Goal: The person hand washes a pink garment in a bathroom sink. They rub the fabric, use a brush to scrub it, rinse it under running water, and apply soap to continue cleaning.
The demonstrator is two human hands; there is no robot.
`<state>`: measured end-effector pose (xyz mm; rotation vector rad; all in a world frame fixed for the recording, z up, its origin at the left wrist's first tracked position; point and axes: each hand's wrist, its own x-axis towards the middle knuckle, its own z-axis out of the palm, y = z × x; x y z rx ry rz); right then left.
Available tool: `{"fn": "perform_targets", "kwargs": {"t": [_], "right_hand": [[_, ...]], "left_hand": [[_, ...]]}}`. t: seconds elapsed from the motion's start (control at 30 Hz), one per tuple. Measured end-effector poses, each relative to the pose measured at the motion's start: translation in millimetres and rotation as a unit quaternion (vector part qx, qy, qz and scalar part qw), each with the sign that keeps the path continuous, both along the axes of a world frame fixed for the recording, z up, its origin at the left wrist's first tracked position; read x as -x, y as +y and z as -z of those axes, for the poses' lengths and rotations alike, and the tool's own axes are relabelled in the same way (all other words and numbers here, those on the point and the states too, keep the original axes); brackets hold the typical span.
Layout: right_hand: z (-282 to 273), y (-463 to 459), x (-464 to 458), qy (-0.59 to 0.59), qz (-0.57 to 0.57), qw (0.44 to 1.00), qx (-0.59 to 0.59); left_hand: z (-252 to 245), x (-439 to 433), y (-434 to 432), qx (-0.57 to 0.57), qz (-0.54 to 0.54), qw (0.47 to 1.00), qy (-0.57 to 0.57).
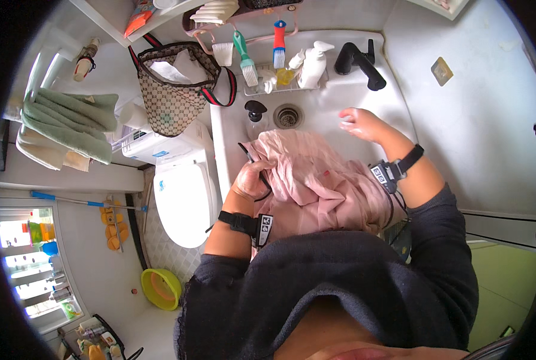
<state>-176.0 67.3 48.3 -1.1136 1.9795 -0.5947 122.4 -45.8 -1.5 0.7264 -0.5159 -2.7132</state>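
A pink garment or cloth (313, 189) with black edging lies bunched over the front of the white sink (364, 144). My left hand (252, 180) grips its left edge, thumb on top of the fabric. Above the basin, to the right of the drain (288, 116), my right hand (363, 125) is raised with bent fingers and holds nothing. It looks wet, with some white foam on the fingers. Beyond it stands a black faucet (360, 66). Just behind the cloth is a clear bottle with a black pump (255, 110), partly hidden by the fabric.
A wire rack (286, 90) at the sink's back holds a white pump bottle (313, 65). Green (244, 56) and red-blue brushes (279, 42) hang above. Left are a patterned tote bag (173, 96), a toilet (184, 204), green towels (70, 121) and a yellow-green basin (171, 290).
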Motion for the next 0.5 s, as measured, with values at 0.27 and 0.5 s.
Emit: {"fn": "perform_targets", "kwargs": {"t": [0.27,0.5], "right_hand": [[-39.8,-154.6,-56.1,-0.121,0.030,0.990,0.072],[-38.4,-252.4,-78.8,-0.150,0.168,0.973,0.051]], "left_hand": [[51.3,-2.6,1.2,-0.087,-0.034,0.996,-0.001],[91.5,-8.1,0.2,0.548,-0.054,0.832,-0.070]]}}
